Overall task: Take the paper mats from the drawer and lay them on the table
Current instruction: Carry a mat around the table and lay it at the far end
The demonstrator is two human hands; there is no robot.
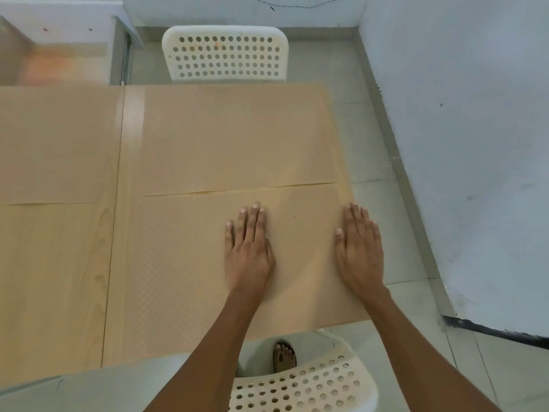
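Note:
A tan, dimpled paper mat (pixel 184 263) lies flat on the near right part of the wooden table (pixel 59 278). My left hand (pixel 248 251) rests palm down on it near its middle. My right hand (pixel 358 251) presses flat on the mat's right edge, at the table's side. Both hands have straight fingers and hold nothing. A second paper mat (pixel 234 138) lies just beyond, its near edge meeting the first mat. A third mat (pixel 56 144) covers the far left of the table. The drawer is not clearly in view.
A white perforated chair (pixel 225 53) stands at the table's far side and another (pixel 309 382) at the near side, with a bare foot (pixel 284 356) below. A white cabinet (pixel 59 40) sits far left. Grey wall (pixel 475 144) and tiled floor run along the right.

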